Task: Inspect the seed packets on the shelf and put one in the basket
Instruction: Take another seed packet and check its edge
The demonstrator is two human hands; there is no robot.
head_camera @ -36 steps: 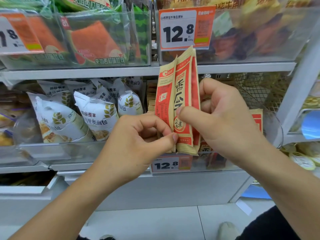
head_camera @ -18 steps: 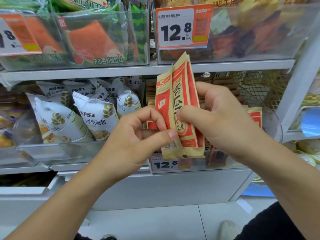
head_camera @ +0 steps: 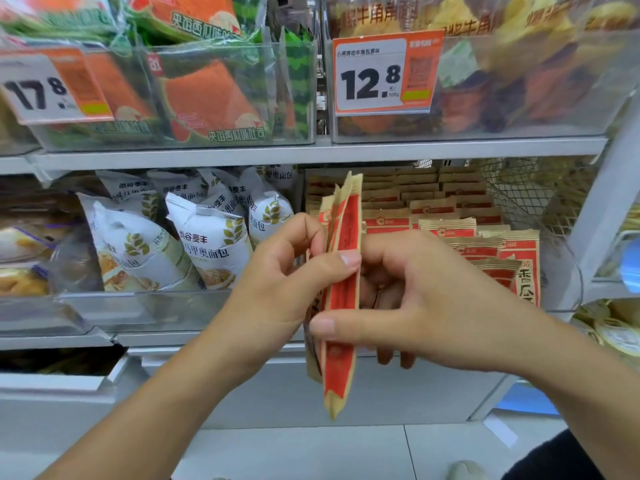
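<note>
Two red-and-tan seed packets [head_camera: 343, 299] stand upright and nearly edge-on in front of the middle shelf. My left hand [head_camera: 277, 282] pinches them from the left, thumb across the red face. My right hand [head_camera: 426, 306] holds them from the right, thumb low on the front, fingers behind. More seed packets [head_camera: 450, 223] of the same kind stand in rows in a clear bin behind my hands. A wire mesh basket [head_camera: 526, 199] shows at the back right of that shelf.
White bread bags [head_camera: 207, 244] fill the bin to the left. Above, clear bins hold orange-and-green toast packs [head_camera: 207, 98] and croissant packs behind a 12.8 price tag [head_camera: 381, 74]. A white shelf upright [head_camera: 602, 209] rises at right. Pale floor lies below.
The packets have turned from face-on to nearly edge-on and dropped lower. My right thumb has slid down the front and my left thumb now lies across the packet.
</note>
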